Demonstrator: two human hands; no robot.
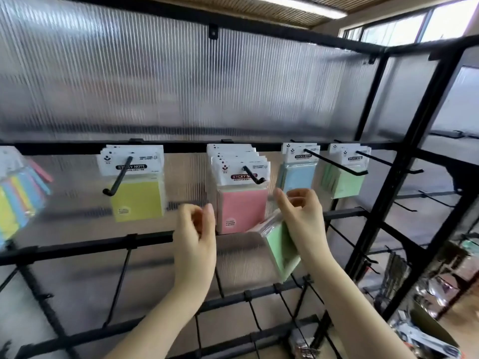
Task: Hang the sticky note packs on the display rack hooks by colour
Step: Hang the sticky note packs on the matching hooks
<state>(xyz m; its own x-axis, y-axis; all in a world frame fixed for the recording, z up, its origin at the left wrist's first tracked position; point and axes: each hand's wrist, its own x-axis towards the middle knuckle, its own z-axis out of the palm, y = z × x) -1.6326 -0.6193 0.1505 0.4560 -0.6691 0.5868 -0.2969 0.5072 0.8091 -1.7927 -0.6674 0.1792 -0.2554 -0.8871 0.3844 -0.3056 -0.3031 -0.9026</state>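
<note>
Sticky note packs hang by colour along the upper rail of the black rack [368, 156]: yellow packs [137, 200], pink packs [242, 206], blue packs [296, 174] and green packs [344, 182]. Multicoloured packs [18, 195] hang at the far left. My right hand [300, 218] grips a green pack [281, 251], tilted, just below and right of the pink packs. My left hand [195, 234] hovers left of the pink packs with loosely curled fingers, holding nothing.
A ribbed translucent panel [181, 86] backs the rack. Bare black hooks [404, 206] jut out on the right side panel and along the lower rails [77, 247]. Packaged goods [427, 335] lie low at the right.
</note>
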